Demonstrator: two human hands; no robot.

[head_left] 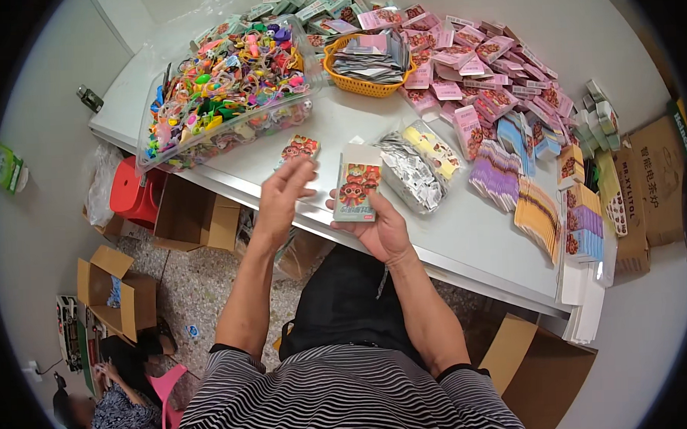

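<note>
My right hand (386,232) holds a small pale green card box (356,187) upright, with red cartoon figures on its front and its white top flap raised. The thumb lies along the box's right edge, the fingers behind it. To the left, my left hand (284,198) hovers over the table's front edge with its fingers apart and nothing visible in them. Just beyond its fingertips a small stack of picture cards (301,146) lies on the white table (340,112). Right of the box rests a clear plastic bag of small white packets (414,174).
A clear tub of colourful trinkets (226,90) stands at the left. Behind are a yellow basket (365,85) of packets and piled pink boxes (474,66). Fanned purple cards (496,175) and orange cards (539,219) lie right. Another person (123,407) sits lower left.
</note>
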